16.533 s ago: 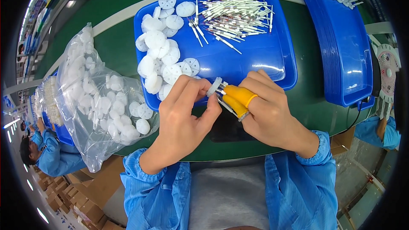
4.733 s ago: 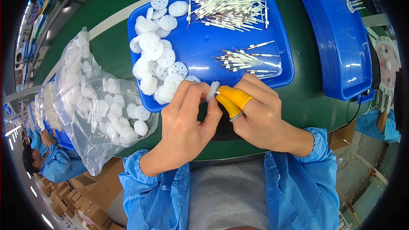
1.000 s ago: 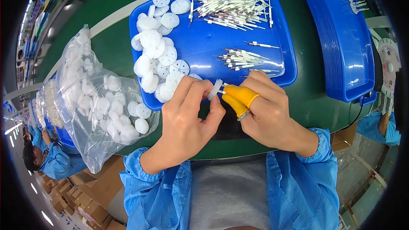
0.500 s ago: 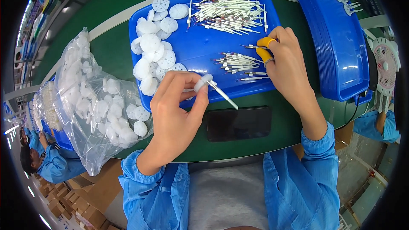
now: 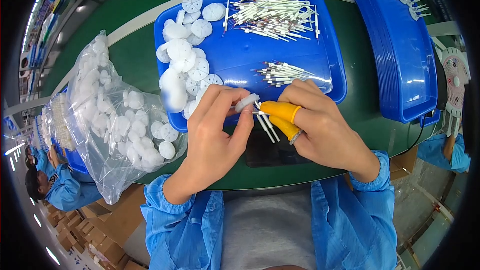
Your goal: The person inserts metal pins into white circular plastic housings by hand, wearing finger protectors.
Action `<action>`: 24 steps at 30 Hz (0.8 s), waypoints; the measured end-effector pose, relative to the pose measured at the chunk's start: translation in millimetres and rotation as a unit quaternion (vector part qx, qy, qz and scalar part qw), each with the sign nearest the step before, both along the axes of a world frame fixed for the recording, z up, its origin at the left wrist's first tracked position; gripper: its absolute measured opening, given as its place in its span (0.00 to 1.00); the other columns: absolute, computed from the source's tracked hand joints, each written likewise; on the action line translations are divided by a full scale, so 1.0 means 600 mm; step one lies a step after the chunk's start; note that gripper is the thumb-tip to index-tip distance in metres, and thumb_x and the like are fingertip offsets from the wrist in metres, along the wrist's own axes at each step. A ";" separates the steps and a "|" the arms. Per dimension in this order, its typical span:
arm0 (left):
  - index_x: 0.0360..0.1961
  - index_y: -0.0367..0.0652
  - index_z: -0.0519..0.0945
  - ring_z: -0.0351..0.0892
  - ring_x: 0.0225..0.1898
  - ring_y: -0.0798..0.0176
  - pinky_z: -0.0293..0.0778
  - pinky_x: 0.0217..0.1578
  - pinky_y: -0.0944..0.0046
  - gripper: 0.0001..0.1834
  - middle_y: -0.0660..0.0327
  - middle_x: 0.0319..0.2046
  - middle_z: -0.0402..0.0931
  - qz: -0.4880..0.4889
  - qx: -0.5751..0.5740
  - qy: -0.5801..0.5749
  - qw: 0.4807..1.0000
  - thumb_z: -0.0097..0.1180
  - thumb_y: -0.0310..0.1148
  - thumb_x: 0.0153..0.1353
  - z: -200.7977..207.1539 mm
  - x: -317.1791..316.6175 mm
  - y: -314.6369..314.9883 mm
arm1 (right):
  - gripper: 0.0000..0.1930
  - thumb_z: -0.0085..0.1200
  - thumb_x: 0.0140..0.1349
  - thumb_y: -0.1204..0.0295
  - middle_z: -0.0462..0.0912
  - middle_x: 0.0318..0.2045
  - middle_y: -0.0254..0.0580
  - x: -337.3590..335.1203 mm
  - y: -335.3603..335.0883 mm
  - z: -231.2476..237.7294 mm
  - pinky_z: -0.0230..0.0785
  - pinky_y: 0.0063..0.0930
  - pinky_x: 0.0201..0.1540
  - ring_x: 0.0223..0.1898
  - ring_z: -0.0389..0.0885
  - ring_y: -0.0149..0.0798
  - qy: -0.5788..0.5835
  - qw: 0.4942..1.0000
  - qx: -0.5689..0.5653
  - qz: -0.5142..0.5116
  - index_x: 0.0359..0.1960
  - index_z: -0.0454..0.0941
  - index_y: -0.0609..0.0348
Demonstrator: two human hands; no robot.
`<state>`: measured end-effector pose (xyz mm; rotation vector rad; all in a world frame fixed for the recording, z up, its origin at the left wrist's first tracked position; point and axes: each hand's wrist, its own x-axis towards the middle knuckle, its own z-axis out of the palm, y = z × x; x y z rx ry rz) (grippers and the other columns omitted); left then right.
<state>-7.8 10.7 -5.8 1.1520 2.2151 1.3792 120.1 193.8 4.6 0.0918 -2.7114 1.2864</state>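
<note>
My left hand (image 5: 212,137) pinches a white round disc (image 5: 246,102) between thumb and fingers, over the near edge of the blue tray (image 5: 240,57). Against that disc, my right hand (image 5: 325,127) closes its yellow-covered thumb and forefinger on a thin white rod with a fine wire end (image 5: 274,129). Another white rod (image 5: 263,123) hangs beside it from the disc; the fingers hide where the rods meet it. Just beyond my right hand lies a small bunch of similar rods (image 5: 280,73). A larger pile of rods (image 5: 272,12) fills the tray's far side, and loose white discs (image 5: 182,57) heap along its left.
A clear plastic bag of white discs (image 5: 125,125) lies left of the tray. Stacked blue trays (image 5: 400,60) stand at the right, near a small fan (image 5: 454,75). A dark phone (image 5: 270,156) lies partly under my hands. Co-workers in blue sit farther off.
My right hand has come left and nearer from the small bunch, bringing a rod to the disc in my left hand. The phone is now partly covered.
</note>
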 end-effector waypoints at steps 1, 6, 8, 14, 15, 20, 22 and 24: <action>0.47 0.32 0.83 0.89 0.40 0.56 0.87 0.43 0.62 0.09 0.52 0.41 0.81 0.000 -0.001 0.000 1.000 0.65 0.18 0.66 -0.001 0.001 0.000 | 0.21 0.63 0.40 0.88 0.78 0.40 0.51 0.000 0.000 -0.004 0.70 0.46 0.50 0.45 0.77 0.54 0.014 1.000 0.007 -0.011 0.41 0.84 0.75; 0.44 0.32 0.82 0.90 0.36 0.55 0.87 0.39 0.61 0.09 0.53 0.39 0.82 0.025 -0.019 0.025 0.999 0.68 0.18 0.64 0.001 0.006 0.000 | 0.19 0.63 0.40 0.88 0.79 0.41 0.52 -0.002 0.006 -0.011 0.71 0.46 0.51 0.46 0.77 0.54 0.028 0.998 0.045 -0.029 0.40 0.84 0.76; 0.43 0.31 0.81 0.90 0.36 0.59 0.87 0.39 0.64 0.10 0.55 0.37 0.83 0.031 -0.023 0.030 0.999 0.70 0.18 0.63 0.001 0.006 0.000 | 0.19 0.64 0.41 0.88 0.80 0.42 0.53 -0.004 0.004 -0.009 0.71 0.45 0.52 0.47 0.78 0.54 0.015 0.997 0.062 -0.038 0.41 0.84 0.77; 0.41 0.31 0.81 0.90 0.37 0.63 0.87 0.39 0.66 0.11 0.56 0.35 0.84 0.031 -0.032 0.025 0.999 0.72 0.17 0.61 0.004 0.004 -0.001 | 0.17 0.60 0.40 0.92 0.76 0.36 0.52 -0.008 -0.007 -0.008 0.67 0.46 0.41 0.38 0.75 0.54 0.059 0.995 0.044 -0.073 0.37 0.84 0.76; 0.40 0.31 0.81 0.90 0.37 0.63 0.87 0.39 0.66 0.11 0.56 0.35 0.84 0.030 -0.031 0.016 0.999 0.72 0.17 0.61 0.005 0.003 -0.001 | 0.17 0.60 0.40 0.92 0.76 0.36 0.52 -0.008 -0.008 -0.010 0.67 0.46 0.41 0.38 0.75 0.54 0.059 0.995 0.044 -0.073 0.37 0.84 0.76; 0.40 0.32 0.80 0.90 0.36 0.59 0.87 0.39 0.64 0.10 0.55 0.36 0.82 0.018 -0.028 0.011 0.999 0.71 0.18 0.62 -0.002 0.006 -0.003 | 0.19 0.61 0.41 0.91 0.78 0.36 0.51 -0.008 -0.015 -0.009 0.69 0.44 0.42 0.39 0.76 0.52 0.065 0.995 0.047 -0.052 0.39 0.85 0.75; 0.41 0.34 0.80 0.90 0.35 0.56 0.87 0.39 0.62 0.10 0.54 0.36 0.81 0.013 -0.018 0.016 1.000 0.71 0.19 0.62 -0.002 0.006 -0.002 | 0.18 0.63 0.40 0.89 0.78 0.37 0.52 -0.006 -0.020 -0.015 0.70 0.44 0.44 0.41 0.77 0.52 0.065 0.996 0.038 -0.051 0.38 0.85 0.76; 0.41 0.30 0.81 0.90 0.38 0.62 0.88 0.40 0.65 0.10 0.55 0.37 0.82 0.002 -0.012 0.042 0.999 0.69 0.15 0.61 0.003 0.006 0.000 | 0.18 0.64 0.39 0.87 0.79 0.38 0.54 -0.004 -0.026 -0.021 0.71 0.44 0.47 0.42 0.78 0.51 0.064 0.996 0.029 -0.051 0.37 0.85 0.77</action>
